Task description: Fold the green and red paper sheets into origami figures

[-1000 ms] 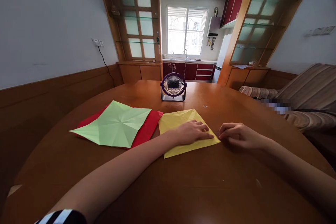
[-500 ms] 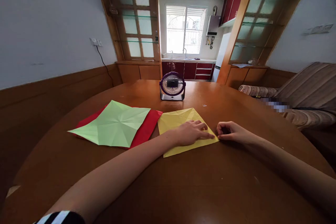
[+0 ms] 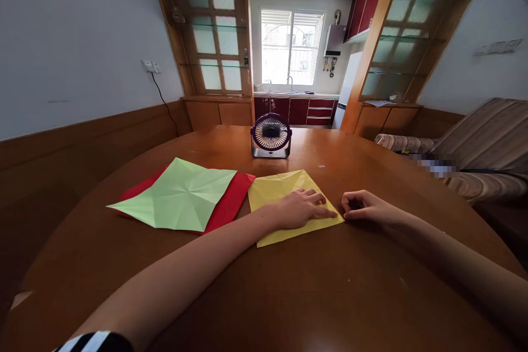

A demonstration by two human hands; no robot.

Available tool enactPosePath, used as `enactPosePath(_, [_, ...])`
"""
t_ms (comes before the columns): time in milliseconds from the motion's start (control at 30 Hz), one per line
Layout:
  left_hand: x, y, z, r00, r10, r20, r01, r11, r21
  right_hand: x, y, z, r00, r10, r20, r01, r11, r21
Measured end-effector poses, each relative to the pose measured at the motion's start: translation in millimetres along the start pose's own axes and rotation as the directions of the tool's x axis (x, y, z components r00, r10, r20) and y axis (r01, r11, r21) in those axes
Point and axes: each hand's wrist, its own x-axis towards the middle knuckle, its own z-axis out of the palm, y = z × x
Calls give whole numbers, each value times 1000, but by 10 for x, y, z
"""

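Observation:
A creased sheet of yellow paper (image 3: 276, 234) lies on the wooden table in front of me. My left hand (image 3: 303, 209) rests on it palm down, fingers extended, with the index finger pointing toward the right corner. At that corner my right hand (image 3: 367, 207) is curled, thumb and forefinger closed together on the paper's tip. The exact grip at the fingertips is partly hidden. To the left, a light green sheet (image 3: 181, 198) with creases fanning out from its middle lies over a red sheet (image 3: 239, 190), whose right side reaches the yellow one.
A small purple desk fan (image 3: 271, 135) stands beyond the papers on the round brown table (image 3: 313, 286). A striped armchair (image 3: 487, 137) is at the right, and a black cord (image 3: 160, 96) hangs from a socket on the left wall.
My right hand's fingertips have shifted very slightly to the right at the yellow corner. My left hand and the other sheets look the same.

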Motion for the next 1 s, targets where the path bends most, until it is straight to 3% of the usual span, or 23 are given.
enactPosePath(800, [0,28,-38,1000,-7,22,6,1000,14,17,56,18,998,-37,-45,36,999,-12])
enactPosePath(900, [-4,25,11,998,-60,-29,60,998,-5,0,32,62,985,-85,-153,85,996,-9])
enactPosePath(1000, [10,47,66,967,-212,-144,209,977,-31,-25,-21,114,955,-201,-220,178,977,-119])
